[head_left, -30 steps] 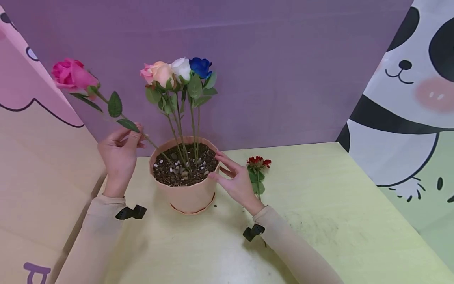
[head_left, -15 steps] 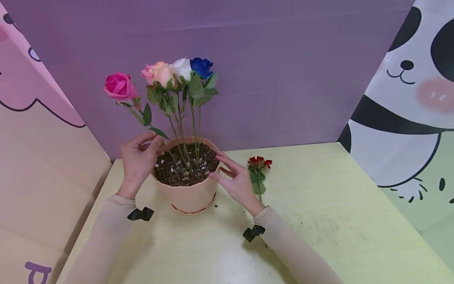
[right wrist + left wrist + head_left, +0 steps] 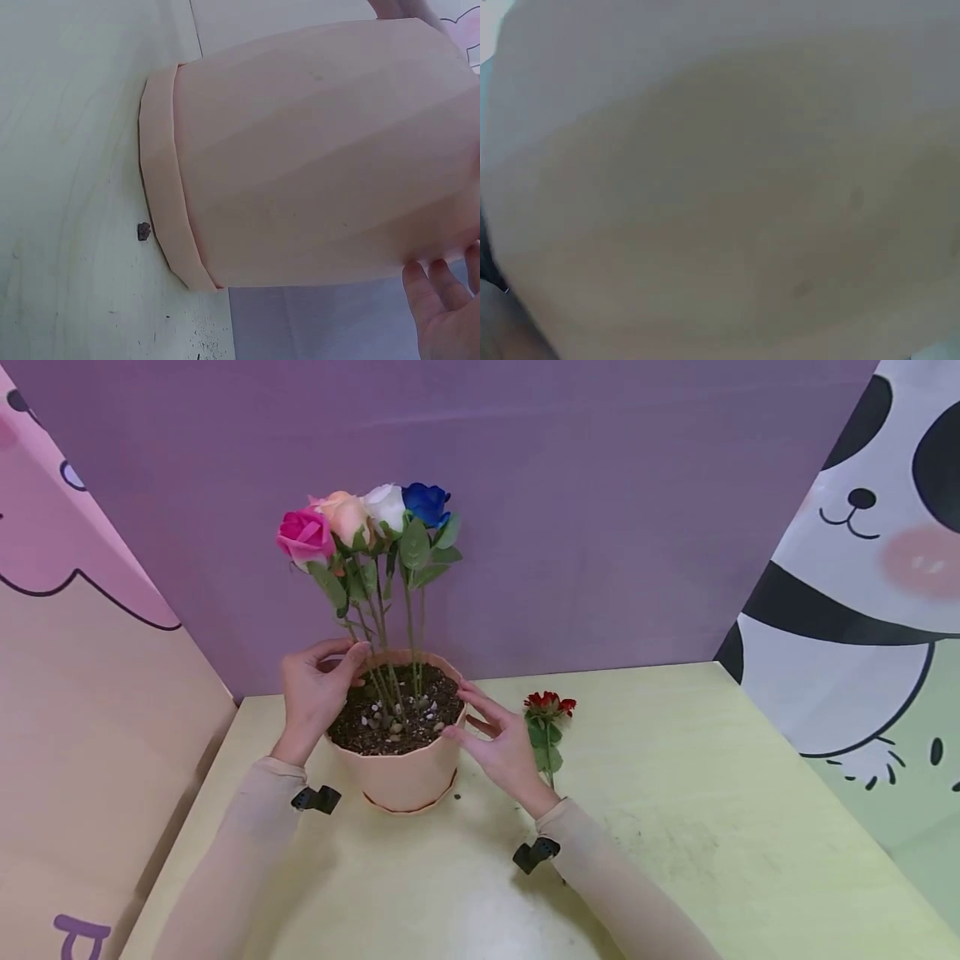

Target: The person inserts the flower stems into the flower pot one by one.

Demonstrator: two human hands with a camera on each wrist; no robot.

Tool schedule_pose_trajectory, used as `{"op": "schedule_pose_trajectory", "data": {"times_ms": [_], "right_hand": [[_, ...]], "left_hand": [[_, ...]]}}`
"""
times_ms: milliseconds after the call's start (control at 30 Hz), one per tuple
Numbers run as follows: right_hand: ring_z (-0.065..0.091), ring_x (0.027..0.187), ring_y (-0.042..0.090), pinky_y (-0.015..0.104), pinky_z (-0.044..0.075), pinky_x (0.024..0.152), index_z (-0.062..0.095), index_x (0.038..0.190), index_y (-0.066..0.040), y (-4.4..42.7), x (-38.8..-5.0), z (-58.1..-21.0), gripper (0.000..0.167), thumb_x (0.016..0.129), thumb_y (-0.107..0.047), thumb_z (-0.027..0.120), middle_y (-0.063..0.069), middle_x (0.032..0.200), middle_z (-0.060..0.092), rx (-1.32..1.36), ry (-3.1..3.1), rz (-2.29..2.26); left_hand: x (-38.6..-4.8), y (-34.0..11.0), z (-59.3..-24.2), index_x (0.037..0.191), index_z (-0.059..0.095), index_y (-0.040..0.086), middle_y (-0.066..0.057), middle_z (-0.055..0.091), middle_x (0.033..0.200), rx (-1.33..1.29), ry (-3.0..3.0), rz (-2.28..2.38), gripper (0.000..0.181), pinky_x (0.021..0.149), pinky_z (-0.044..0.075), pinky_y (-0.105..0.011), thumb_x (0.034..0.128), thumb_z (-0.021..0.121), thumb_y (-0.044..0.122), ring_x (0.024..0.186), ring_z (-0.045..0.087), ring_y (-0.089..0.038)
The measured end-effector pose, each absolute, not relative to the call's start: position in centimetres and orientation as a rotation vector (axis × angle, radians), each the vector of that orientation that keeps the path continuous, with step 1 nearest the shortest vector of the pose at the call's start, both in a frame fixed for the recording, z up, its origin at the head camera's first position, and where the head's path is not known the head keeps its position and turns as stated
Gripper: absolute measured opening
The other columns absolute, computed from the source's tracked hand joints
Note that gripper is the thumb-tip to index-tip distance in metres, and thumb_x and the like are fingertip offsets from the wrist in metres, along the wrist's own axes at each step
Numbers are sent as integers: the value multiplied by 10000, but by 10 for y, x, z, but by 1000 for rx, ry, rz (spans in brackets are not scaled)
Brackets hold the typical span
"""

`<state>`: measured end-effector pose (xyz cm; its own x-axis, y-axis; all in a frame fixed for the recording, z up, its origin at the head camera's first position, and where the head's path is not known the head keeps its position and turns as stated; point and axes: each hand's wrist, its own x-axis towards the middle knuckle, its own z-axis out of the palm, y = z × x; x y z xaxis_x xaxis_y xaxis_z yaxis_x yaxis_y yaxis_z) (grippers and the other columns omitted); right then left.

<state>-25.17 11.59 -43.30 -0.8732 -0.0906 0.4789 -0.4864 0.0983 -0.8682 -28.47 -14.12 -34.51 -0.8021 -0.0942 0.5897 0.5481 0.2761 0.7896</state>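
My left hand (image 3: pixel 315 689) pinches the stem of a bright pink rose (image 3: pixel 306 537), whose foot is down at the soil on the pot's left side. The peach flowerpot (image 3: pixel 397 777) stands upright on its saucer and holds dark soil with pebbles. In it stand a peach rose (image 3: pixel 345 517), a white rose (image 3: pixel 386 507) and a blue rose (image 3: pixel 426 505); a paler pink bloom is mostly hidden. My right hand (image 3: pixel 501 747) holds the pot's right rim with thumb and fingers. In the right wrist view, its fingertips (image 3: pixel 424 289) touch the pot wall (image 3: pixel 315 165).
A red flower (image 3: pixel 549 703) with green leaves lies on the pale table (image 3: pixel 712 793), right of the pot, its stem partly behind my right forearm. Soil crumbs dot the tabletop. A purple backdrop (image 3: pixel 585 527) rises behind. Pale surface fills the left wrist view.
My left hand has carried the pink rose rightward and tipped it more upright, its bloom now beside the peach rose. My right hand has stayed at the pot's rim.
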Motion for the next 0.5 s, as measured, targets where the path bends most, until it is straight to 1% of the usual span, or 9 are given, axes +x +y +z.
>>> {"op": "schedule_pose_trajectory", "data": {"times_ms": [33,133,300,400,500], "right_hand": [[554,1459,322,406,543,1087,663,1420,4,116,-252,-433,557,899,-68,847,84,1598,562,578,-2070,1836],[545,1466,327,395,544,1084,655,1426,12,117,-253,-432,560,902,-56,841,93,1603,554,598,-2056,1831],[555,1459,314,361,545,1080,666,1415,9,118,-252,-432,545,898,-29,837,86,1597,563,587,-2039,1846],[555,1460,309,374,542,1089,667,1418,2,118,-252,-432,546,902,-47,839,80,1603,558,580,-2058,1848],[551,1464,307,403,540,1096,663,1423,1,119,-251,-431,546,908,-57,836,72,1604,557,571,-2078,1840]], "left_hand": [[-286,-139,-345,1108,792,-93,-331,769,1013,-409,-2019,-1557,268,619,596,-169,991,769,147,622,699,56],[-291,-135,-344,1107,803,-79,-309,780,997,-410,-2033,-1549,272,606,587,-162,980,783,161,595,696,33],[-296,-132,-341,1125,815,-39,-286,789,960,-414,-2088,-1539,294,579,599,-227,979,790,215,545,676,6],[-297,-132,-341,1126,818,-28,-277,793,978,-407,-2098,-1535,289,565,605,-265,984,784,221,534,666,7],[-295,-132,-342,1139,812,-29,-275,792,996,-409,-2111,-1518,277,574,610,-272,989,776,201,541,673,-14]]}}
